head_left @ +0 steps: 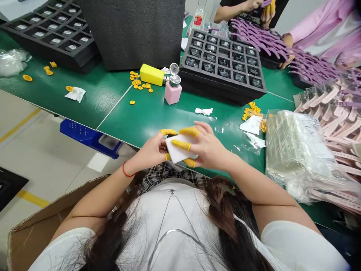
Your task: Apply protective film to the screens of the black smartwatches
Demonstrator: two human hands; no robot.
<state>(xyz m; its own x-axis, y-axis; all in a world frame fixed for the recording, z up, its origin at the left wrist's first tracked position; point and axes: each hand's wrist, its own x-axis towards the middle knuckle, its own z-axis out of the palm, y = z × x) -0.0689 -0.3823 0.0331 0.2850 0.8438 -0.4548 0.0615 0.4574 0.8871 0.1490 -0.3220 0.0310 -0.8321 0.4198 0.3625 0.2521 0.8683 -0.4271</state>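
Yellow finger cots cover fingertips on both hands, which meet just above the near edge of the green table (pixel 152 120). My right hand (pixel 207 145) is closed on a white cloth (pixel 178 152), its fingers spread across the front. My left hand (pixel 153 148) grips a small dark object (pixel 170 136), mostly hidden behind the cloth. Beyond them stands a pink bottle (pixel 172 92) with its metal lid flipped up. A yellow bottle (pixel 151 74) lies on its side next to it. A crumpled white wipe (pixel 204 111) rests on the table.
Black foam trays (pixel 214 88) of small dark items stand at the back centre and left (pixel 84 56), beside a tall black foam block (pixel 138 34). Loose yellow finger cots (pixel 252 110) and a plastic-wrapped stack (pixel 296 150) are on the right. Two people work at the far right.
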